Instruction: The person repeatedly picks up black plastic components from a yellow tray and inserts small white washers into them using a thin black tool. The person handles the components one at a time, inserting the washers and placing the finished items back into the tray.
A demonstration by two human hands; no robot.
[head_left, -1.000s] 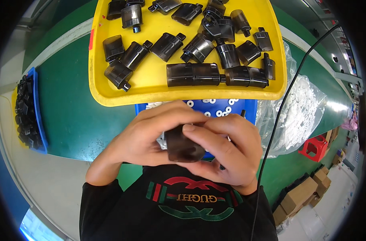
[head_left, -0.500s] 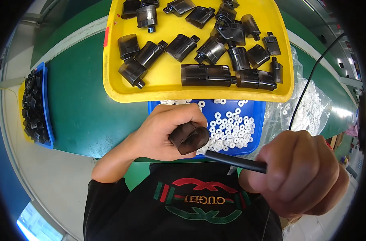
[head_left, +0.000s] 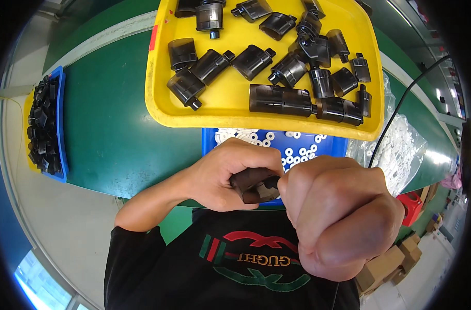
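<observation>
My left hand is wrapped around a smoky translucent black plastic shell, its open end facing right. In a closed fist, my right hand grips a black rod, mostly hidden by the fingers. The rod's dark tip is at the shell's open end; how far in it goes I cannot tell. Both hands meet in front of a blue tray of small white ring washers. Beyond it, a yellow tray holds several similar shells.
A blue bin of black parts stands at the far left of the green table. On the right lies a clear bag of white washers. A thin black cable runs up rightward from behind my right hand. Cardboard boxes sit lower right.
My right hand has moved left, bringing the rod's tip to the shell's open end. My left hand and the shell have shifted slightly right. The trays appear further right in view.
</observation>
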